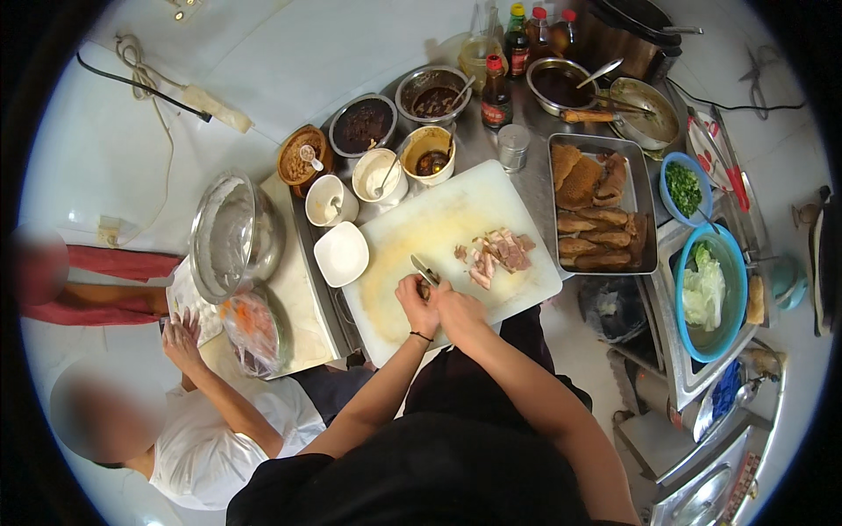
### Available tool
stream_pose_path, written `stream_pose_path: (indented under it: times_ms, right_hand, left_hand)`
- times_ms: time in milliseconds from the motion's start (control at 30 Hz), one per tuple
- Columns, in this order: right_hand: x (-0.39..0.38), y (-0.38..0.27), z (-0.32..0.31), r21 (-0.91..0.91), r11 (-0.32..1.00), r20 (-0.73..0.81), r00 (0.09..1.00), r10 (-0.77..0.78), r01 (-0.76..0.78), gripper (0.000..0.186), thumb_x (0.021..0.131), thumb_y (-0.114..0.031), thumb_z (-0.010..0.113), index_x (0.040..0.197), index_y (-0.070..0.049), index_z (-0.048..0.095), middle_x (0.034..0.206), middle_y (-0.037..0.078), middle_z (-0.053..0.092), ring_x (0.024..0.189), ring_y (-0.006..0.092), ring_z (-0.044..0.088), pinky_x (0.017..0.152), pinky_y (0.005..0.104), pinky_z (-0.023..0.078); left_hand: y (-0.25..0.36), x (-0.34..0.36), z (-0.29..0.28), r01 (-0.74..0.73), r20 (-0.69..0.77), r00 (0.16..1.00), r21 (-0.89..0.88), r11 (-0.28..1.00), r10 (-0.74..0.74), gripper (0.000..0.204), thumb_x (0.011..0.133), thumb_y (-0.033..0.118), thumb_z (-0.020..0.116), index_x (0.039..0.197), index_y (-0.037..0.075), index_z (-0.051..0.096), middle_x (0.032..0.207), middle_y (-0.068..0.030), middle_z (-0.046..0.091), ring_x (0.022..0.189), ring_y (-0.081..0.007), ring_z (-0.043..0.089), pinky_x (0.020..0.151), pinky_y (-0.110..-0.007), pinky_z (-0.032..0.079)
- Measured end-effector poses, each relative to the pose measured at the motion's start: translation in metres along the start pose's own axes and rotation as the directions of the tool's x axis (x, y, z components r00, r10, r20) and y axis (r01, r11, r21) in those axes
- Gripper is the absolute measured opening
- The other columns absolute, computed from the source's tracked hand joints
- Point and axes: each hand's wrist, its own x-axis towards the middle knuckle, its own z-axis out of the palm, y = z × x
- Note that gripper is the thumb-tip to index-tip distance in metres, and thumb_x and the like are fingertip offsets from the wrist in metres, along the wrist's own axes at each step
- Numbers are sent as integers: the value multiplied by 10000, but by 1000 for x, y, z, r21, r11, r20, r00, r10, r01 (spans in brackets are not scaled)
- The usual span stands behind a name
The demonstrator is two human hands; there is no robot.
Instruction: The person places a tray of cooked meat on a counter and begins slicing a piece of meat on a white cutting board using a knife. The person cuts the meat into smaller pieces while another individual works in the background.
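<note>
One small brown piece of food pinched in the left hand, knife gripped in the right hand.
On the near side of the white board, left of chopped meat; possible cut to the left hand from a slip so close. Labels on far bottles too small to read.

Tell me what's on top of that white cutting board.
Chopped meat lies on the right part of the white cutting board. The right hand holds a knife, hiding its handle; the left hand partly covers a small dark piece, its full shape unseen.
</note>
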Motion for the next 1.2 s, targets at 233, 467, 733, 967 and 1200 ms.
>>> stream_pose_path:
  times_ms: [233, 467, 733, 967, 1200]
  right_hand:
    - [-13, 5, -5, 16, 999, 71, 997, 33, -34, 214, 856, -141, 381, 984, 23, 433, 848, 228, 614, 797, 370, 611, 699, 430, 486]
    - [13, 5, 17, 89, 995, -36, 998, 46, -43, 207, 830, -133, 437, 957, 30, 423, 785, 230, 614, 779, 367, 615, 692, 439, 487]
    - [1, 15, 14, -6, 1000, -48, 999, 0, 0, 185, 806, -68, 442, 971, 11, 420, 793, 220, 623, 785, 346, 623, 703, 426, 490]
    - [-25, 38, 3, -56, 997, -59, 997, -49, 46, 171, 759, -17, 444, 919, 23, 400, 714, 228, 603, 706, 377, 608, 635, 455, 479]
    - [-30, 26, -1, -81, 990, -95, 988, -122, 115, 158, 747, -8, 462, 893, 11, 404, 685, 214, 604, 677, 363, 614, 604, 435, 490]
  left_hand:
    - [-2, -4, -1, -49, -7, 999, -18, 999, 49, 256, 680, 75, 576, 919, 27, 496, 893, -140, 480, 871, -316, 414, 789, -384, 343]
    - [-7, -4, -4, -119, 33, 992, -24, 993, 119, 266, 697, 90, 569, 941, 24, 485, 903, -148, 478, 877, -322, 414, 800, -389, 330]
    - [-10, -1, -3, -132, 10, 991, -6, 991, 132, 277, 712, 102, 561, 968, 30, 485, 939, -145, 478, 896, -306, 413, 817, -381, 327]
    - [-7, -4, -2, -92, -37, 995, -33, 995, 90, 294, 709, 106, 550, 980, 21, 477, 923, -135, 468, 861, -277, 419, 784, -364, 352]
    - [-10, -3, 2, -75, -47, 996, 2, 997, 75, 267, 692, 85, 566, 936, 12, 485, 884, -123, 465, 813, -263, 420, 735, -352, 370]
